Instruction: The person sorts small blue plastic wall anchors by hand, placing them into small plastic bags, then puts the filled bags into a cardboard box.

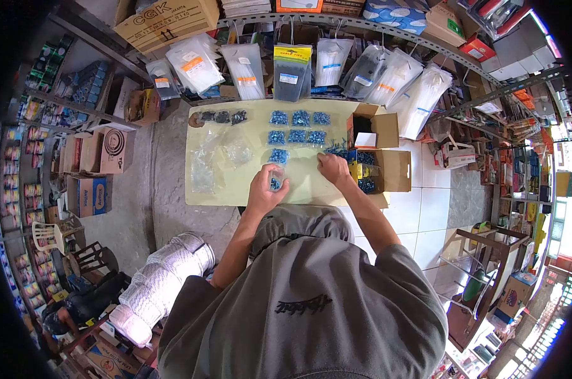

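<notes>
My left hand (268, 188) is wrapped round a small clear plastic bag (275, 179) with some blue pieces at its bottom. Just beyond it lies a filled bag of blue pieces (278, 156), below two rows of similar bags (297, 136). My right hand (332, 168) is closed over the table, beside a loose pile of blue pieces (340, 150); whatever its fingers hold is too small to make out. Right of that hand stands an open cardboard box (396, 170) with blue pieces inside.
The pale table (235, 183) also bears empty clear bags (204, 165) and small bags of dark pieces (222, 117) at the left. A second open box (389, 128) stands at the back right. Packs of cable ties (292, 76) hang behind the table.
</notes>
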`<action>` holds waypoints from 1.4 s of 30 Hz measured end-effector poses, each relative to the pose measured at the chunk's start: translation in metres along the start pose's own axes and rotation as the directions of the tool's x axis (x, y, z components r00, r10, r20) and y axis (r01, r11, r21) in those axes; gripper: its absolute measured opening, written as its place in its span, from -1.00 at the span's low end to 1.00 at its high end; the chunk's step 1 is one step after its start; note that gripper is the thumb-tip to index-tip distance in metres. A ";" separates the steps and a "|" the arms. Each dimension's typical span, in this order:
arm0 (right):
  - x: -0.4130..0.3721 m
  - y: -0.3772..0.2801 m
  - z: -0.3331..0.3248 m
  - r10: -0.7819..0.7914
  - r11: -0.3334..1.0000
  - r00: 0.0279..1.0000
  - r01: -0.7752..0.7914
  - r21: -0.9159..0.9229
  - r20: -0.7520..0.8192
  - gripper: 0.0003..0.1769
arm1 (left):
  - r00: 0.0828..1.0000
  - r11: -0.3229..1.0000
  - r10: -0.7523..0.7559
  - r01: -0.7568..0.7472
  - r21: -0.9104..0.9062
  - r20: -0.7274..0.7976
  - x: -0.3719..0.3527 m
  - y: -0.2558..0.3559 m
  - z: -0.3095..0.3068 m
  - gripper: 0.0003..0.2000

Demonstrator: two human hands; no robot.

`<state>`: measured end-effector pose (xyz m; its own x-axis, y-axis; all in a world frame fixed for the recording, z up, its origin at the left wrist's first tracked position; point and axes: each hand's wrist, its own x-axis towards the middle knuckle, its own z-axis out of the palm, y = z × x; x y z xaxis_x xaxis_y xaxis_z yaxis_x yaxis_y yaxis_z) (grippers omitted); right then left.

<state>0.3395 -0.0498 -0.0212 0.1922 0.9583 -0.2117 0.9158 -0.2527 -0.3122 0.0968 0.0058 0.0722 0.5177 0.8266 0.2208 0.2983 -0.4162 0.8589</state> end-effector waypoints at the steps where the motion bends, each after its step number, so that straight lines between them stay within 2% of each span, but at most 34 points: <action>1: -0.002 0.000 -0.002 0.000 1.000 1.000 0.000 -0.001 0.001 -0.86 | 1.000 1.000 -0.001 0.001 0.012 0.003 0.000 0.000 0.000 -0.62; 3: -0.005 0.001 -0.008 0.129 0.934 0.989 -0.098 0.344 -0.068 -0.85 | 1.000 1.000 0.000 -0.001 0.023 0.004 0.002 0.001 0.000 -0.62; 4: -0.004 -0.001 -0.013 0.127 0.934 0.989 -0.096 0.344 -0.069 -0.85 | 1.000 1.000 0.000 0.000 0.014 0.006 0.003 0.001 0.001 -0.61; 6: -0.004 -0.008 -0.035 0.119 0.686 0.993 -0.080 0.723 -0.003 -0.84 | 1.000 1.000 -0.003 0.003 0.007 0.007 0.004 0.003 0.002 -0.61; 7: -0.010 -0.020 -0.057 0.119 0.685 0.993 -0.082 0.724 -0.001 -0.84 | 1.000 1.000 -0.009 0.009 -0.013 0.026 0.007 0.005 0.003 -0.61; 9: -0.025 -0.054 -0.109 0.018 0.321 0.998 -0.056 0.945 0.053 -0.90 | 0.999 0.999 -0.017 0.019 -0.029 0.047 0.010 0.009 0.004 -0.60; 10: -0.030 -0.066 -0.120 0.019 0.317 0.998 -0.059 0.947 0.055 -0.90 | 0.998 1.000 -0.011 0.013 -0.020 0.062 0.012 0.010 0.006 -0.60; 12: -0.037 -0.082 -0.131 -0.110 0.162 0.992 0.072 0.984 -0.054 -0.90 | 0.997 1.000 -0.001 0.002 -0.009 0.081 0.015 0.014 0.007 -0.59; 14: -0.040 -0.091 -0.140 -0.141 0.204 0.990 0.059 0.977 -0.030 -0.83 | 0.992 0.999 -0.046 0.047 -0.012 0.115 0.019 0.021 0.008 -0.57; 15: -0.044 -0.095 -0.148 -0.178 0.362 0.984 0.090 0.928 -0.026 -0.84 | 0.980 0.991 -0.127 0.132 -0.024 0.153 0.020 0.024 0.008 -0.55; 16: -0.046 -0.100 -0.156 -0.215 0.508 0.976 0.124 0.852 -0.014 -0.84 | 0.980 0.991 -0.125 0.130 -0.024 0.155 0.021 0.025 0.009 -0.55; 17: -0.046 -0.103 -0.159 -0.205 0.576 0.978 0.154 0.803 -0.040 -0.80 | 0.984 0.995 -0.091 0.097 -0.029 0.152 0.023 0.026 0.009 -0.56; 21: -0.051 -0.113 -0.177 -0.144 0.622 0.989 0.107 0.776 -0.022 -0.78 | 0.992 0.998 -0.031 0.037 -0.051 0.118 0.024 0.027 0.010 -0.58; 23: -0.052 -0.111 -0.171 -0.096 0.542 0.992 0.118 0.832 -0.078 -0.75 | 0.993 0.997 -0.037 0.044 -0.060 0.116 0.022 0.024 0.011 -0.57; 24: -0.050 -0.109 -0.165 -0.096 0.543 0.992 0.117 0.831 -0.077 -0.75 | 0.992 0.996 -0.040 0.049 -0.071 0.117 0.022 0.023 0.011 -0.57; 26: -0.047 -0.107 -0.157 -0.206 0.582 0.960 0.275 0.765 -0.189 -0.73 | 0.992 0.998 -0.017 0.025 -0.060 0.128 0.022 0.021 0.011 -0.57; 27: -0.047 -0.107 -0.154 -0.204 0.583 0.961 0.273 0.765 -0.188 -0.73 | 0.990 0.999 0.005 0.002 -0.048 0.140 0.022 0.020 0.011 -0.57; 29: -0.047 -0.110 -0.157 -0.299 0.570 0.908 0.418 0.707 -0.295 -0.71 | 0.989 0.999 0.005 0.003 -0.052 0.147 0.021 0.019 0.012 -0.58; 30: -0.047 -0.112 -0.162 -0.299 0.571 0.908 0.418 0.707 -0.294 -0.71 | 0.988 0.999 0.005 0.003 -0.052 0.152 0.021 0.018 0.012 -0.58; 32: -0.050 -0.115 -0.176 -0.173 0.657 0.960 0.278 0.701 -0.218 -0.73 | 0.993 0.998 -0.004 0.011 -0.056 0.121 0.021 0.021 0.013 -0.59; 33: -0.048 -0.110 -0.175 -0.175 0.657 0.961 0.277 0.701 -0.215 -0.73 | 0.996 0.998 -0.012 0.017 -0.061 0.091 0.021 0.022 0.014 -0.60; 35: -0.037 -0.088 -0.165 0.013 0.616 0.967 0.194 0.763 -0.256 -0.75 | 0.997 0.998 -0.010 0.016 -0.067 0.080 0.020 0.023 0.012 -0.61; 36: -0.030 -0.075 -0.159 0.012 0.618 0.967 0.194 0.762 -0.255 -0.75 | 0.997 0.997 -0.006 0.011 -0.071 0.072 0.020 0.023 0.011 -0.62; 38: -0.016 -0.048 -0.140 0.147 0.653 0.962 0.081 0.753 -0.230 -0.75 | 0.998 0.996 0.007 -0.001 -0.088 0.069 0.019 0.021 0.010 -0.63; 39: -0.010 -0.035 -0.126 0.147 0.654 0.962 0.081 0.752 -0.231 -0.75 | 0.998 0.995 0.020 -0.013 -0.103 0.066 0.019 0.021 0.009 -0.63; 41: 0.000 -0.009 -0.088 0.077 0.816 0.974 0.062 0.574 -0.215 -0.73 | 0.998 0.995 0.034 -0.028 -0.099 0.055 0.018 0.018 0.009 -0.63; 42: 0.001 0.000 -0.067 0.076 0.817 0.974 0.063 0.573 -0.215 -0.73 | 0.998 0.995 0.046 -0.041 -0.094 0.045 0.017 0.017 0.008 -0.63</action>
<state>0.3635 -0.0397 0.0405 0.3326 0.9426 -0.0311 0.5578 -0.2232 -0.7994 0.1172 0.0096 0.0864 0.5663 0.7888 0.2390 0.1996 -0.4126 0.8888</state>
